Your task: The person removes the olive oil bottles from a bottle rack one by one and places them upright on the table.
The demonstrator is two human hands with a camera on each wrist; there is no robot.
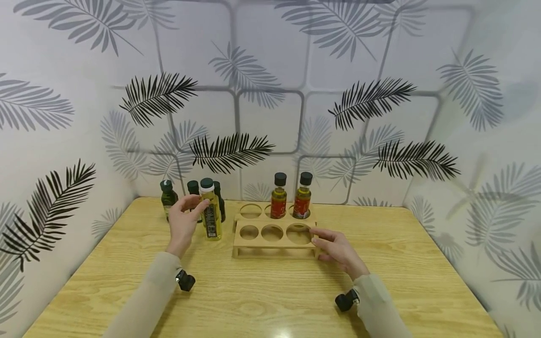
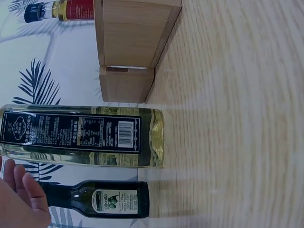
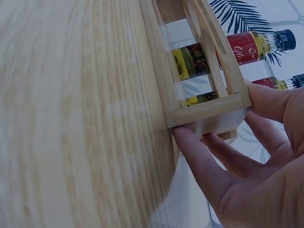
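A clear bottle of yellow oil (image 1: 212, 218) with a dark cap and a black label stands upright left of the wooden bottle rack (image 1: 270, 243). My left hand (image 1: 184, 219) holds it near the top, thumb across the front. In the left wrist view the label of the oil bottle (image 2: 71, 133) shows, but its top is cut off. At the rack's right end, my right hand (image 1: 338, 251) grips the end panel, with the thumb (image 3: 270, 100) at the upper corner and fingers lower down. Two red-labelled oil bottles (image 1: 278, 197) (image 1: 302, 197) stand in the rack's back row.
Several dark green bottles (image 1: 169, 199) stand behind and beside my left hand. One carries a pale olive-oil label (image 2: 116, 201). The front row of the rack has three round holes. Beyond the wooden table (image 1: 262, 291) rises a wall (image 1: 270, 122) with leaf patterns.
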